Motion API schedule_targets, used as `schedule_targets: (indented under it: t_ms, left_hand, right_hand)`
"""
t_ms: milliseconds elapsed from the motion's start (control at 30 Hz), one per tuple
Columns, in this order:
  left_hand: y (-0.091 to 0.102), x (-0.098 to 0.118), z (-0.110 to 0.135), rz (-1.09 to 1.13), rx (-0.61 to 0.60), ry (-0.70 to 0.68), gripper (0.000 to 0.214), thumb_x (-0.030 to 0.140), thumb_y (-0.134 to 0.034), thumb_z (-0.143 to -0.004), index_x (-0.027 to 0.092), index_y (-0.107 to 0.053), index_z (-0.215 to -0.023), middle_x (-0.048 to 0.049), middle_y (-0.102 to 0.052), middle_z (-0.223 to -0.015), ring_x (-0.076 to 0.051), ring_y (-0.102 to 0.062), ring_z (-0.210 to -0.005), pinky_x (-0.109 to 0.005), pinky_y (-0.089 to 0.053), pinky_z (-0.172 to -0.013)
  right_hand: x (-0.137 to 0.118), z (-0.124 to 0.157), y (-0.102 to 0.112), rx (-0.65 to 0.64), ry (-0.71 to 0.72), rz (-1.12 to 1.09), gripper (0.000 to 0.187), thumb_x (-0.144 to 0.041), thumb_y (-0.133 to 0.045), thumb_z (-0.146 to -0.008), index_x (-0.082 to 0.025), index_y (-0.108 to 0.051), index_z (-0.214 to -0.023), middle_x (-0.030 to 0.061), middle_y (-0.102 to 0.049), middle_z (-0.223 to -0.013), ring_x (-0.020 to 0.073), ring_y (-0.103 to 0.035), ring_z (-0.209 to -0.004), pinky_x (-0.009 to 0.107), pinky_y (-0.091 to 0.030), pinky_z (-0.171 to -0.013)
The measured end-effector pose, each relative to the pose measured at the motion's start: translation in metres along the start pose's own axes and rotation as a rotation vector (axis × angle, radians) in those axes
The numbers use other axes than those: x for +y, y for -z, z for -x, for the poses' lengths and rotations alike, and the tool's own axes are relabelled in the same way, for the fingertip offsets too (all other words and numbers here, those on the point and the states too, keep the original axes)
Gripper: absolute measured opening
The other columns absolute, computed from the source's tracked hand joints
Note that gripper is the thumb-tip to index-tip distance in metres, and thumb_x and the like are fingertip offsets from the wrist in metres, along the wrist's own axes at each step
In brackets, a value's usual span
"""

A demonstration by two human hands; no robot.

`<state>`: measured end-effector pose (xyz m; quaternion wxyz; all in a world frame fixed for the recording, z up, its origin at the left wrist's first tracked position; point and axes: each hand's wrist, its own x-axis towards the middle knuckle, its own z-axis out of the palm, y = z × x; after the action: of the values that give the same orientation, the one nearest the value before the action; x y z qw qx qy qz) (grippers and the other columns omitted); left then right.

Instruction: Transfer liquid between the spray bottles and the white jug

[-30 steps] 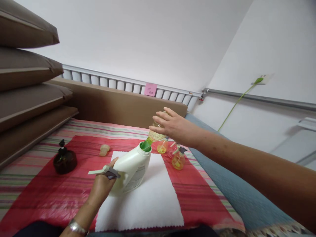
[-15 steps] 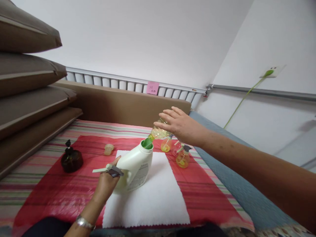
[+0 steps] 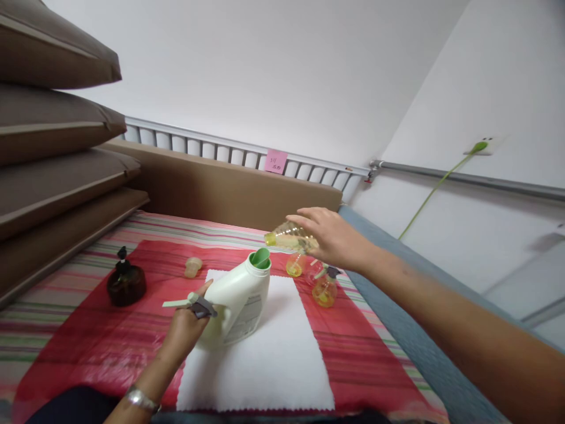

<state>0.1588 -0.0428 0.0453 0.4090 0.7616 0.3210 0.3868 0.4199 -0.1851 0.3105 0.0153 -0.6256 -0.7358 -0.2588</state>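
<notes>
My left hand [image 3: 189,321] is closed around the handle side of a white detergent jug [image 3: 236,300], which leans to the right. A trigger spray head [image 3: 194,305] with a pale tube lies over the same hand, seemingly held in it. The jug's uncapped mouth shows a green spout [image 3: 261,257] inside. My right hand [image 3: 329,232] grips a clear ribbed bottle [image 3: 289,235] tipped nearly on its side. Its yellowish neck points left, just above the jug's mouth and apart from it. Behind the right hand stand small spray bottles with yellow liquid, one [image 3: 324,291] with a grey trigger.
A dark pump bottle [image 3: 126,282] stands on the red sheet [image 3: 353,353] at left. Near it sits a small translucent cap [image 3: 193,267]. White scalloped paper [image 3: 282,365] lies under the jug. Stacked brown cushions [image 3: 62,171] rise at left; a radiator [image 3: 198,147] runs along the back.
My right hand has drawn the clear bottle back to the right, lifting its neck off the jug's mouth and levelling it. My left hand keeps its hold on the jug.
</notes>
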Motion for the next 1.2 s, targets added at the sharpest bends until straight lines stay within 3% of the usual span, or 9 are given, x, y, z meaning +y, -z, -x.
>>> schedule_targets:
  t_ms: [100,233,367,533,633,767,933,1200]
  left_hand:
    - [0.006,0.002,0.0,0.038,-0.024,0.046,0.055,0.032,-0.059,-0.075,0.015,-0.051,-0.127,-0.0077,-0.068,-0.112,-0.023,-0.063,-0.103,-0.034,-0.045,-0.096]
    - [0.012,0.013,-0.001,0.201,-0.057,0.129,0.062,0.034,-0.065,-0.072,0.012,-0.049,-0.128,-0.009,-0.068,-0.11,-0.025,-0.062,-0.104,-0.037,-0.046,-0.095]
    - [0.022,0.024,-0.003,0.349,-0.026,0.185,0.064,0.033,-0.074,-0.062,0.012,-0.056,-0.121,-0.0123,-0.068,-0.112,-0.028,-0.062,-0.105,-0.04,-0.046,-0.096]
    - [0.055,0.045,0.002,0.452,0.075,0.247,0.07,0.033,-0.078,-0.058,0.012,-0.054,-0.121,-0.0161,-0.068,-0.109,-0.03,-0.062,-0.104,-0.043,-0.049,-0.092]
    - [0.079,0.076,0.006,0.604,0.199,0.191,0.071,0.03,-0.076,-0.063,0.014,-0.048,-0.126,-0.0132,-0.069,-0.105,-0.027,-0.064,-0.1,-0.044,-0.046,-0.095]
    - [0.097,0.124,0.013,0.845,0.219,0.046,0.056,0.028,-0.069,-0.073,0.022,-0.048,-0.125,-0.0099,-0.07,-0.104,-0.024,-0.066,-0.098,-0.041,-0.049,-0.091]
    - [0.093,0.159,0.021,0.892,0.281,-0.124,0.045,0.026,-0.066,-0.076,0.029,-0.054,-0.12,-0.0042,-0.072,-0.101,-0.019,-0.066,-0.096,-0.032,-0.053,-0.086]
    - [0.058,0.169,0.03,0.894,0.242,-0.137,0.045,0.027,-0.071,-0.072,0.031,-0.058,-0.115,-0.003,-0.072,-0.101,-0.02,-0.067,-0.095,-0.034,-0.052,-0.088]
  right_hand:
    - [-0.009,0.026,-0.02,0.119,-0.291,-0.304,0.073,-0.026,-0.067,-0.069,-0.025,-0.036,-0.135,0.0093,-0.047,-0.132,0.0295,-0.044,-0.12,0.046,-0.039,-0.099]
    - [-0.042,0.07,-0.058,0.319,-0.653,-0.674,0.078,-0.038,-0.071,-0.067,-0.027,-0.034,-0.135,0.0093,-0.049,-0.132,0.0299,-0.051,-0.115,0.047,-0.043,-0.096]
    - [-0.079,0.105,-0.087,0.307,-0.857,-0.881,0.08,-0.04,-0.071,-0.065,-0.027,-0.033,-0.135,0.0108,-0.047,-0.134,0.0309,-0.049,-0.118,0.048,-0.042,-0.097]
    - [-0.121,0.132,-0.108,0.219,-0.838,-1.01,0.081,-0.037,-0.069,-0.065,-0.025,-0.031,-0.136,0.0113,-0.044,-0.137,0.0318,-0.044,-0.124,0.048,-0.038,-0.102]
    - [-0.156,0.134,-0.12,0.113,-0.781,-1.047,0.079,-0.024,-0.068,-0.059,-0.024,-0.038,-0.132,0.0099,-0.046,-0.135,0.0322,-0.042,-0.125,0.048,-0.033,-0.106]
    - [-0.202,0.125,-0.131,-0.078,-0.683,-1.186,0.084,-0.01,-0.064,-0.051,-0.023,-0.042,-0.131,0.0094,-0.047,-0.133,0.0315,-0.041,-0.125,0.044,-0.032,-0.106]
    - [-0.229,0.114,-0.136,-0.109,-0.638,-1.319,0.087,-0.006,-0.066,-0.05,-0.023,-0.042,-0.132,0.0086,-0.048,-0.132,0.0306,-0.041,-0.124,0.043,-0.031,-0.106]
    - [-0.229,0.108,-0.128,-0.093,-0.705,-1.435,0.088,-0.008,-0.069,-0.051,-0.022,-0.041,-0.133,0.0091,-0.049,-0.132,0.0298,-0.043,-0.123,0.043,-0.032,-0.105]
